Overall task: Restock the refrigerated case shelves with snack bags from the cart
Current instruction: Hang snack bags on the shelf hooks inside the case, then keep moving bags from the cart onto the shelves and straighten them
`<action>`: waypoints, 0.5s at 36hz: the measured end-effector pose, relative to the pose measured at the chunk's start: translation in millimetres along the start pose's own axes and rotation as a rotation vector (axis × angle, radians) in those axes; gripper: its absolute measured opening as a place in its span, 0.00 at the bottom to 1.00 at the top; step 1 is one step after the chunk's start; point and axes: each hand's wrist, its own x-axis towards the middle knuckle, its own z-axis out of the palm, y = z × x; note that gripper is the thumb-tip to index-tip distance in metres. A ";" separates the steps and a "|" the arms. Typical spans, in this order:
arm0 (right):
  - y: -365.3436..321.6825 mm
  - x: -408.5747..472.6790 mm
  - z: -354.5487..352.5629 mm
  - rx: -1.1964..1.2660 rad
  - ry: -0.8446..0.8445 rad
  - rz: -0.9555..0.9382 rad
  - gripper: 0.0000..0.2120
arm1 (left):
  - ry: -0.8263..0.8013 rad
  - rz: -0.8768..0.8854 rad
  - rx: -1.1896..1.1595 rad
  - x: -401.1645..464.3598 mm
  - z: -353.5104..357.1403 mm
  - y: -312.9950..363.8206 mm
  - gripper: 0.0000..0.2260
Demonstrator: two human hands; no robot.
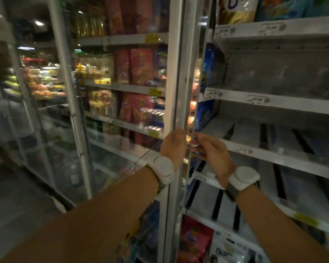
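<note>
Head view, and both hands are up at the glass door's edge (180,103), a pale vertical frame running top to bottom through the middle of the shot. The left hand (174,147) has its fingers curled round that frame edge, gripping it. The right hand (210,149) reaches in just beside it, fingers bent toward the door edge; the blur hides whether they actually close on anything. Two white wrist devices show, one on each arm (162,168) (243,177).

To the right, the open case: four white shelves (273,103) visible in a stack, the middle ones mostly bare, with price tags along their front lips. Snack bags sit at the edges. Blue bags (210,67) stand upright against the left wall of the case, long axis vertical. At the bottom a red bag (194,238) stands upright with its face toward the camera, beside a white bag (230,251). More bags top right, colourful, too blurred to count.

Behind the closed glass on the left, pink-red bags (139,67) stand upright in rows on several shelves, faces forward. No cart in view.
</note>
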 end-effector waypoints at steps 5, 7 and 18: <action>15.9 -7.6 45.9 0.004 -0.092 0.015 0.12 | 0.096 -0.068 -0.035 -8.0 -43.3 -20.8 0.10; 19.8 -12.6 61.8 0.023 -0.120 0.020 0.13 | 0.105 -0.095 -0.089 -10.5 -57.9 -29.9 0.12; 59.0 -53.5 186.9 0.055 -0.283 0.134 0.14 | 0.299 -0.226 -0.146 -31.3 -178.0 -94.0 0.16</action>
